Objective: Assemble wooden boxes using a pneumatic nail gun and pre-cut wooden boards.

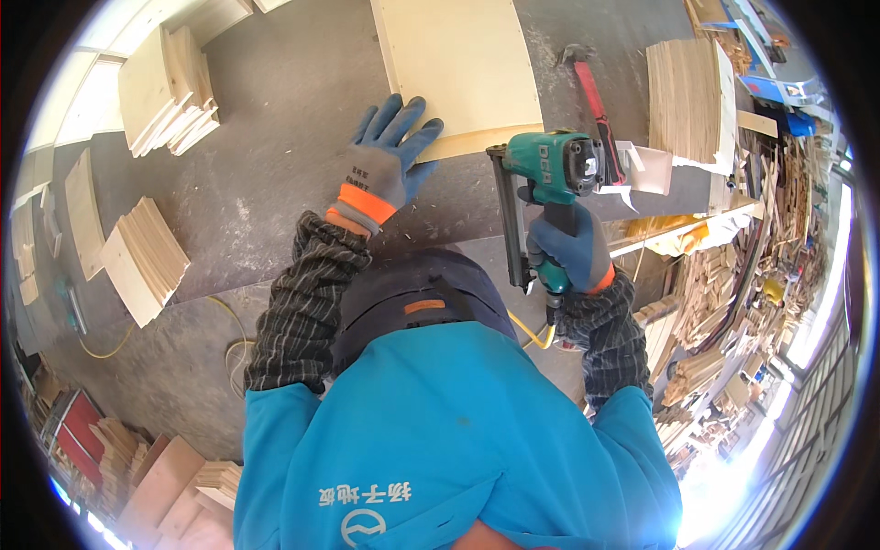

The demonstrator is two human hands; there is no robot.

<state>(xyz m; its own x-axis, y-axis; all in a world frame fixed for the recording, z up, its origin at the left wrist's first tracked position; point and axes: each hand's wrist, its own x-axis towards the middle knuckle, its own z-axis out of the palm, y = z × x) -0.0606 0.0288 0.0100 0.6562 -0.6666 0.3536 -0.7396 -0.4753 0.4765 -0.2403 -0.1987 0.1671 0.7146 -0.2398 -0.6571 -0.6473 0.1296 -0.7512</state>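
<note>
A pale wooden panel (458, 69) with a raised strip (490, 140) along its near edge lies on the dark worktable. My left hand (392, 151), in a grey and blue work glove with an orange cuff, rests at the panel's near left corner, fingers spread. In my gloved right hand (573, 243) is a green pneumatic nail gun (548, 165), gripped by its handle. Its nose sits close to the strip's near right end; I cannot tell whether they touch. From the handle's base runs a yellow air hose (536, 337).
A hammer (594, 101) with a red and black handle lies right of the panel, beside a small white box (649, 171). Stacks of thin boards stand at the right (683, 101), far left (170, 92) and left (147, 257). Wood scraps (706, 321) pile up at the right.
</note>
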